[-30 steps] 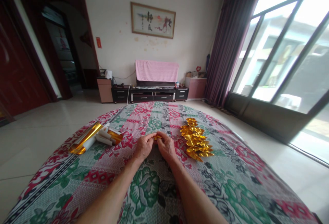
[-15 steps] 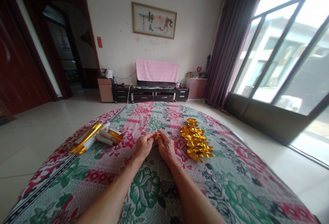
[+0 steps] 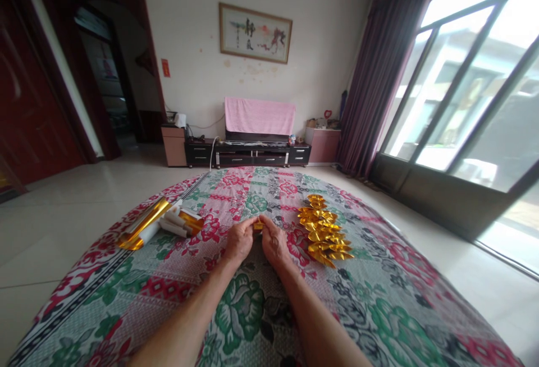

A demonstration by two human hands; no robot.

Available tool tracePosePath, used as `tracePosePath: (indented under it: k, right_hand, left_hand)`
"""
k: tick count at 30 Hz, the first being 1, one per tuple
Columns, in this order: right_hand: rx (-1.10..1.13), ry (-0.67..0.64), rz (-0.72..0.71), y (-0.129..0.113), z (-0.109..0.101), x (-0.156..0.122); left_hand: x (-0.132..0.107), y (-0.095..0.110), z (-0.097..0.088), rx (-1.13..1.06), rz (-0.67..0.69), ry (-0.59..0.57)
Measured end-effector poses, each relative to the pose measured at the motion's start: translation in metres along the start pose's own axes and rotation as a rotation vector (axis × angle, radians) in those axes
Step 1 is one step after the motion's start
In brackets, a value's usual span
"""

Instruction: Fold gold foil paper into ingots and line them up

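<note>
My left hand (image 3: 238,241) and my right hand (image 3: 273,241) meet at the middle of a floral cloth (image 3: 252,305). Both are closed, pinching a small piece of gold foil paper (image 3: 257,224) between their fingertips; most of it is hidden by the fingers. A pile of several folded gold foil pieces (image 3: 323,230) lies just right of my right hand. To the left, apart from my hands, lie rolled gold foil sheets (image 3: 160,222) with white backing.
The floral cloth covers a round surface with tiled floor (image 3: 67,210) around it. A low TV cabinet (image 3: 248,154) under a pink cover stands at the far wall. Glass doors (image 3: 463,103) and a curtain are on the right, a dark wooden doorway on the left.
My hands stay together on the gold foil piece with only small finger shifts. The view has drifted slightly.
</note>
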State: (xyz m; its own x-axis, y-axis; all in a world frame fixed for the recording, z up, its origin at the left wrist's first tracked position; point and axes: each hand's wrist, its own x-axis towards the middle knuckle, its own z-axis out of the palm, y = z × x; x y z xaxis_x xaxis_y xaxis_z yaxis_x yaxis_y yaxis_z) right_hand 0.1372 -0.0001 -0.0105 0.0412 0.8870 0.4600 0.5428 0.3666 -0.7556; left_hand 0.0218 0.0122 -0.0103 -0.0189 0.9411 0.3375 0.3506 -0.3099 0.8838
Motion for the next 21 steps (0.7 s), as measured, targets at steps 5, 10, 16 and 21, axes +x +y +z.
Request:
tracePosePath:
  k: [5, 10, 16, 21]
  right_hand:
    - [-0.011, 0.004, 0.04, -0.003, 0.0, 0.0]
    - [0.067, 0.059, 0.046, -0.004, -0.002, 0.0]
    - [0.111, 0.07, 0.065, -0.005, -0.004, -0.001]
    - [0.038, 0.074, 0.081, -0.004, -0.004, 0.0]
  left_hand:
    - [-0.003, 0.005, 0.001, 0.108, 0.015, 0.02]
    - [0.002, -0.003, 0.0, 0.051, -0.032, 0.036]
    - [0.006, -0.012, -0.003, -0.005, -0.087, 0.015]
    - [0.005, -0.009, 0.0, -0.116, -0.173, -0.008]
